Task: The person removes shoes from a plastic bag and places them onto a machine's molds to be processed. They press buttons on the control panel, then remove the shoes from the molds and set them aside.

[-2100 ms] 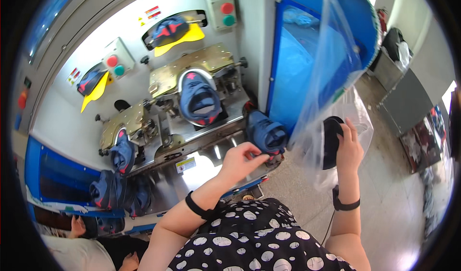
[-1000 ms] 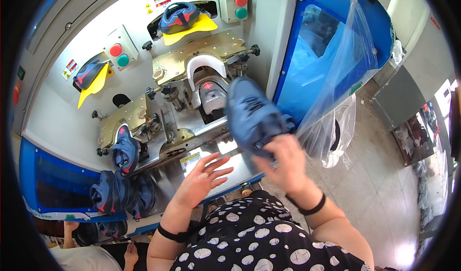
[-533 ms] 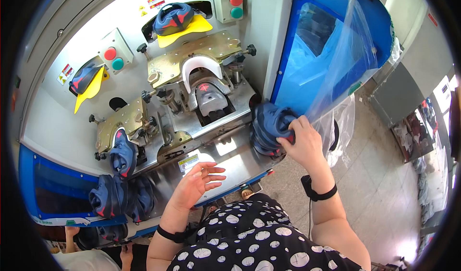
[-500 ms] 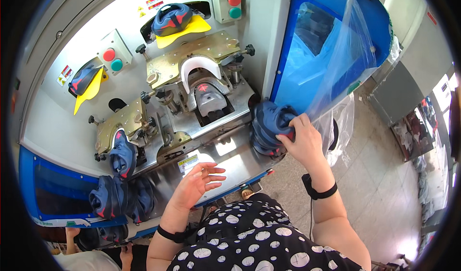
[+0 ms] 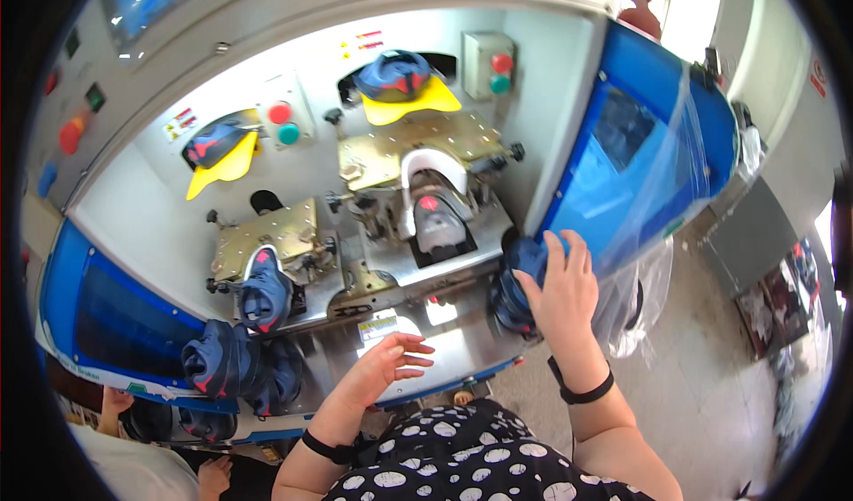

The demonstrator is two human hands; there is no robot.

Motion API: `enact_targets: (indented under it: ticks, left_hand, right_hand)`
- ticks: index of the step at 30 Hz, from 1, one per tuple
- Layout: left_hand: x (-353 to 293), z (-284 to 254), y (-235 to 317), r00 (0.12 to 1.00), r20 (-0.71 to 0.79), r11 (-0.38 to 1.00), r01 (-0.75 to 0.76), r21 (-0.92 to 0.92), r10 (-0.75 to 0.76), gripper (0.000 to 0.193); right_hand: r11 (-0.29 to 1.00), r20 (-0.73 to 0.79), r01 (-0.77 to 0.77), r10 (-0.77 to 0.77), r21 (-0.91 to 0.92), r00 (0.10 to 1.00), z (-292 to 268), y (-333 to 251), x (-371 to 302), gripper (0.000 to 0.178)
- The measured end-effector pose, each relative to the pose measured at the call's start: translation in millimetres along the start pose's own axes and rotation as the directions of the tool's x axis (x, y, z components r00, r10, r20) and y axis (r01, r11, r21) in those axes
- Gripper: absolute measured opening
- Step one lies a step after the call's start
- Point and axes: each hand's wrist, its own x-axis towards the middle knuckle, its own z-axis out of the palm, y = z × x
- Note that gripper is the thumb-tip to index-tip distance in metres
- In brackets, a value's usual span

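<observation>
My right hand (image 5: pixel 564 292) is raised just over a stack of navy blue shoe uppers (image 5: pixel 513 298) at the right end of the metal ledge. Its thumb and fingers are apart and partly cover the stack; nothing shows between them. Above the ledge's middle, my left hand (image 5: pixel 384 372) hangs open and empty, fingers loosely stretched. Ahead of both hands, a silver toe-shaped mould (image 5: pixel 438 224) with a red mark stands bare under a white horseshoe-shaped pad (image 5: pixel 435 162). Another blue upper (image 5: pixel 265 295) sits on the left station, toe pointing into the machine.
More uppers (image 5: pixel 222 359) are piled at the ledge's left end. Two uppers on yellow flaps (image 5: pixel 413 101) stick out of openings in the back wall. Red and green button boxes (image 5: pixel 489 67) flank them. Clear plastic sheeting (image 5: pixel 631 279) hangs at right. A co-worker's hand (image 5: pixel 213 476) shows lower left.
My right hand has let go of the top upper on the right stack and lifted slightly, fingers spreading. My left hand stays open over the ledge. The view has tilted upward and shifted left.
</observation>
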Motion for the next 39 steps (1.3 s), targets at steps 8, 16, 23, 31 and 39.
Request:
enact_targets:
  ticks: [8, 16, 23, 31, 39]
  left_hand:
    - [-49, -5, 19, 0.994, 0.011, 0.994, -0.109, -0.024, 0.109, 0.038]
    - [-66, -22, 13, 0.993, -0.046, 0.993, -0.11, -0.04, 0.108, 0.048]
    - [-43, -32, -1, 0.997, -0.032, 0.987, -0.08, -0.141, 0.076, 0.042]
    - [57, 18, 0, 0.995, 0.097, 0.975, 0.044, -0.22, -0.023, 0.051]
    - [146, 49, 11, 0.97, -0.203, 0.816, -0.226, -0.532, 0.136, 0.037]
  right_hand:
    - [0.744, -0.477, 0.564, -0.373, 0.358, 0.796, 35, -106, 199, 0.025]
    - [0.787, -0.008, 0.24, -0.286, 0.568, 0.958, 71, -119, 257, 0.036]
    - [0.734, -0.298, 0.424, -0.306, 0.531, 0.904, 70, -82, 101, 0.031]
    - [0.72, -0.035, 0.277, -0.332, 0.637, 0.943, 60, -40, -29, 0.034]
    - [0.768, 0.117, 0.211, -0.348, 0.605, 0.93, 82, -36, 26, 0.027]
